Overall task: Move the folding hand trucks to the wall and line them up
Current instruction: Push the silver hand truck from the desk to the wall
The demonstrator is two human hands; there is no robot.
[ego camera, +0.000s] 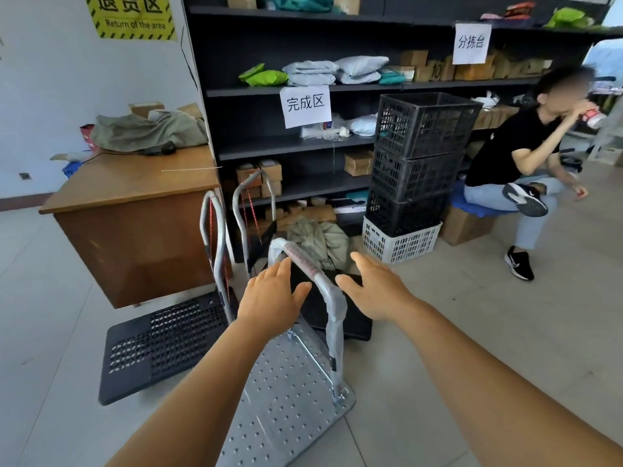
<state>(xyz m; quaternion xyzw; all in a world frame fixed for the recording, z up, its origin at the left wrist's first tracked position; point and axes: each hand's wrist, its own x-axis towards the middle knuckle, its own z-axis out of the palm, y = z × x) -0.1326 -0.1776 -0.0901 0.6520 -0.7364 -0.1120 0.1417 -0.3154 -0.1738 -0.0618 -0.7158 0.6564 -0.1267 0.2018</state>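
Silver perforated hand truck [286, 392] (black one [165, 342] beside), brown desk [135, 183].

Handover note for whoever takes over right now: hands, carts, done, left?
Left hand: open, empty, beside the wrapped handle of the silver hand truck.
Right hand: open, empty, on the other side of that handle; no grip on it.
Two other trucks: black-deck truck by the wooden desk, handle up; third truck against the shelving.
Done: two trucks parked near the desk and shelving, not evenly lined up.
Left: grip the silver truck, move it alongside them, straighten the row.
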